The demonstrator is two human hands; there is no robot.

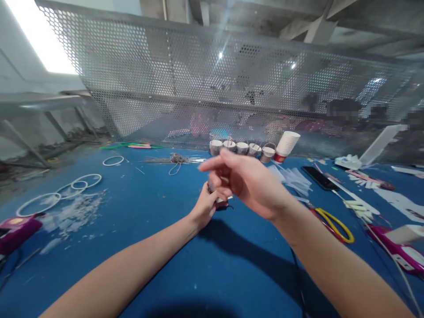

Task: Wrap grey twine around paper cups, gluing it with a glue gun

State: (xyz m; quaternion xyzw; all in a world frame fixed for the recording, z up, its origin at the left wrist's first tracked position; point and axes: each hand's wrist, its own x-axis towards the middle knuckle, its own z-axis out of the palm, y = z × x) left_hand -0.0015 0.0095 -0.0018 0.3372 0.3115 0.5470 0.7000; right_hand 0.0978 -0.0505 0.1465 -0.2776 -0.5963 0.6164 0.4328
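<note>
Near the middle of the table, my left hand (206, 204) is closed on a small object (222, 201) with a white part and a dark edge. Most of that object is hidden by my fingers, so I cannot tell its kind. In front of it and a little higher is my right hand (248, 181), slightly blurred. Its index finger and thumb stretch out to the left, apart, while the other fingers curl loosely close to the held object. Nothing shows in the right hand.
Small cups (242, 148) stand in a row along a perforated metal screen (149, 79), beside stacked paper cups (287, 143). Wire (178, 158) lies left of them. White rings (79, 185) lie left; a phone (319, 177), yellow-handled scissors (336, 225) and a magenta tool (397, 251) lie right.
</note>
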